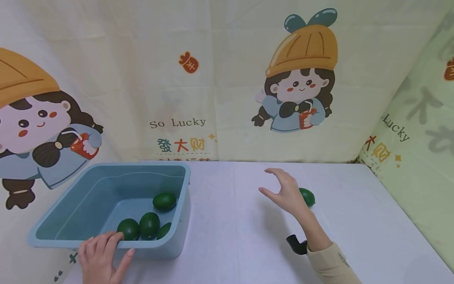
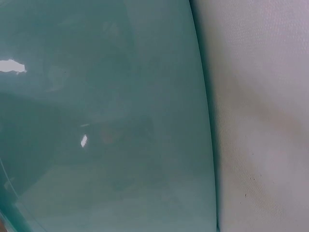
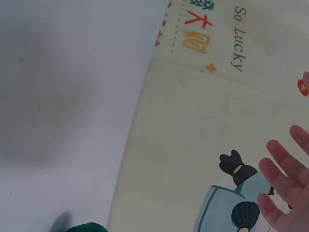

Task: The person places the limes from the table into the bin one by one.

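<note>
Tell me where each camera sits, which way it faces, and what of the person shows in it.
Head: worn high, facing forward and down at the table; shows the left hand on the blue tub and the open right hand by a green egg.
Left wrist: pressed close to the tub's wall; no hand visible.
Right wrist: faces the backdrop; only fingertips show.
Shared: tub in head and left wrist; egg and backdrop in head and right wrist.

We see a white counter [image 1: 248, 236] and a cream backdrop [image 1: 230, 79] printed with cartoon girls and "So Lucky".
</note>
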`<state>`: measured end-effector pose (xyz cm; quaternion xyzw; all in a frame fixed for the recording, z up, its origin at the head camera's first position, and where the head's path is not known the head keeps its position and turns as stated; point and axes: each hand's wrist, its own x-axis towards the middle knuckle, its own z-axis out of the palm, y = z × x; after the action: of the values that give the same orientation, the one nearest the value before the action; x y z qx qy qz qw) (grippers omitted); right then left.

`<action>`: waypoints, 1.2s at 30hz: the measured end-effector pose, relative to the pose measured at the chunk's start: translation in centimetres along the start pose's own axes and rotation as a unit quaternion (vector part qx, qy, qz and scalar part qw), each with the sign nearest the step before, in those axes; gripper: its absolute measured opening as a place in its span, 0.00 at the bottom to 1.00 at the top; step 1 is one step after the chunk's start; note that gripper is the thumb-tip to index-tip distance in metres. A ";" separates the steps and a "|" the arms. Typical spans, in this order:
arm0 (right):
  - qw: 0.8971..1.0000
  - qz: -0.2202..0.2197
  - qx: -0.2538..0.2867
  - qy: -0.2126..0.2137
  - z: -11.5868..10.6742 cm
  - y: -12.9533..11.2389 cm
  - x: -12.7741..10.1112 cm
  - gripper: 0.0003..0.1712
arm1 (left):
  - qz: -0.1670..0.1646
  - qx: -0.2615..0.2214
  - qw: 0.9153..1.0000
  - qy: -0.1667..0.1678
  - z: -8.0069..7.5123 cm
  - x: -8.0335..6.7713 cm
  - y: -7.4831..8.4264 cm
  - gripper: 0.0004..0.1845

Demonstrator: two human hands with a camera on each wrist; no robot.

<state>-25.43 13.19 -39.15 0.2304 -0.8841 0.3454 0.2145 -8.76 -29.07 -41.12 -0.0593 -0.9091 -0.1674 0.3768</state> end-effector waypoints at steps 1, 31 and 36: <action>1.000 0.001 -0.002 0.002 -0.1 0.2 -0.2 0.32 | 0.000 0.000 1.000 -0.001 0.0 0.0 0.0 0.31; 0.993 0.107 -0.056 -0.001 -2.0 5.8 -4.1 0.32 | -0.017 0.004 1.000 -0.017 -0.2 -0.2 0.2 0.23; 0.990 0.127 -0.061 -0.010 -2.3 6.6 -4.5 0.33 | -0.010 0.004 1.000 -0.011 -0.1 -0.1 0.1 0.25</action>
<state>-25.05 20.31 -43.43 0.1057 -0.9277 0.3129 0.1737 -8.56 -28.98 -41.12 -0.0506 -0.9143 -0.1672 0.3654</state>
